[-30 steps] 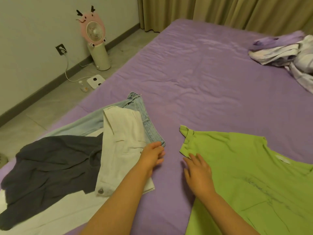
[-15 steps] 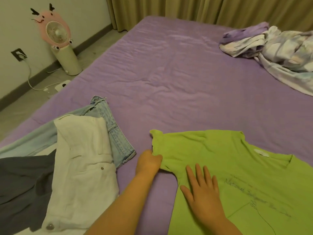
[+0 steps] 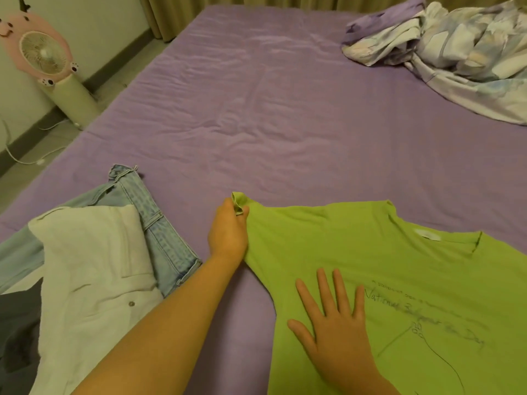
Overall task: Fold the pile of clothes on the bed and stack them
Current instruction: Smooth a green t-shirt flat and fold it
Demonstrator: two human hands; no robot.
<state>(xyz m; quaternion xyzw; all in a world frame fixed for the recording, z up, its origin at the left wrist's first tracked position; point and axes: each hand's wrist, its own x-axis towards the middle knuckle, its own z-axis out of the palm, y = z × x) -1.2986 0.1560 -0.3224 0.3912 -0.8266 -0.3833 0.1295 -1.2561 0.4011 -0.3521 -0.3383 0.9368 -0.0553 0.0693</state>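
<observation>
Purple sheeting covers the bed (image 3: 285,115) where I work, seen from my head camera. My left hand (image 3: 228,232) has a closed grip on the sleeve end of a lime-green T-shirt (image 3: 370,252), the cuff bunched between thumb and fingers and raised slightly off the sheet. My right hand (image 3: 336,337) lies open and flat on the shirt's chest, fingers spread, pressing the cloth down just beside a dark line drawing and handwritten lettering printed there. The T-shirt is spread front-up on the near right part of the bed, its neckline with a white label pointing toward the right edge of view.

Left of my left forearm sits the unfolded pile: a white garment with metal buttons (image 3: 94,280) lies on top of light blue jeans (image 3: 154,223), whose waistband points toward the middle of the bed. A dark grey garment (image 3: 17,337) lies at the lower left edge, partly under the white one.

Well apart, at the far right corner of the bed, a crumpled pale quilt with lilac and blue patches (image 3: 456,47) is heaped. On the floor to the left stands a pink animal-faced fan (image 3: 42,52) on a cream cylinder base, with a white cable (image 3: 17,158) trailing near it. Olive curtains (image 3: 159,18) hang behind the bed.
</observation>
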